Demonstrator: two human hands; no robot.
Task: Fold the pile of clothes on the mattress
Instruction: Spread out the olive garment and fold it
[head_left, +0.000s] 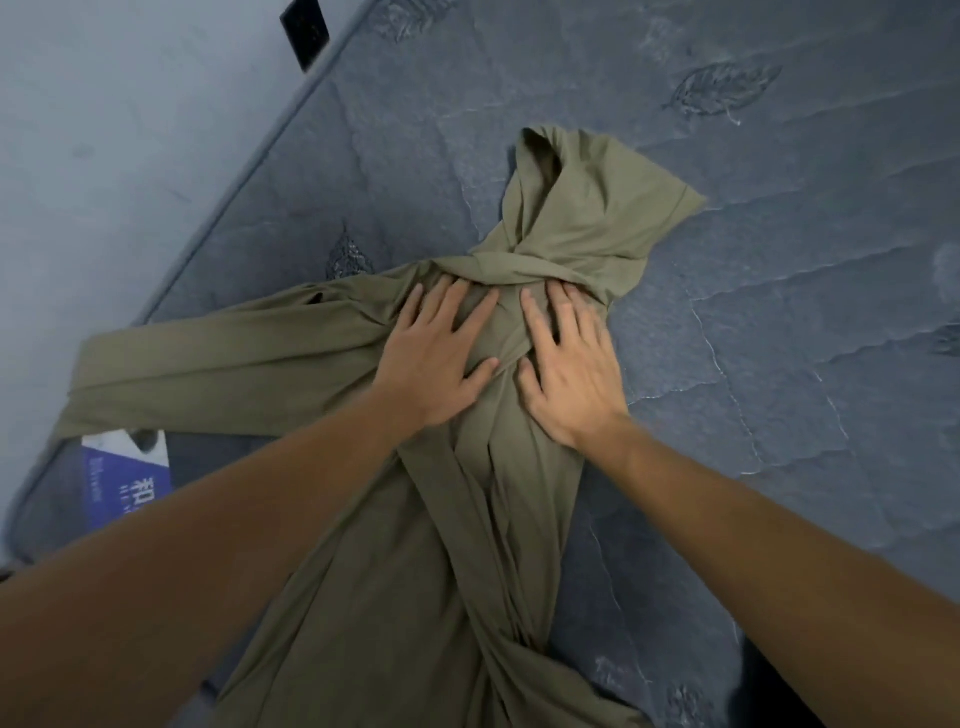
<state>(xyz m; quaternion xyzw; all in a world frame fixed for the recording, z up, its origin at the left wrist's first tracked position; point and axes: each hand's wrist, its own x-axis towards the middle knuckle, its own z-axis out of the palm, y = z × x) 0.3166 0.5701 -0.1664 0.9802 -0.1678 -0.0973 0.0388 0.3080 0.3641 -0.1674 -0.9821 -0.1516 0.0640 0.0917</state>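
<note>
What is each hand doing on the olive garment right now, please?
Left hand: open, fingers spread flat, pressing on the olive hooded garment.
Right hand: open, fingers spread flat, pressing on the same garment beside the left.

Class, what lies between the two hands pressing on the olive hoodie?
In the head view, only a wrinkled strip of the olive hoodie separates the left hand from the right hand.

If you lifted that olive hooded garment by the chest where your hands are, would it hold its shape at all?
Probably not. The olive garment lies in soft twists and creases, so it looks thin and floppy; its sleeve and hood would likely dangle. It seems light. Both the left hand and right hand press it flat on the mattress, and pushing it would likely bunch it.
</note>
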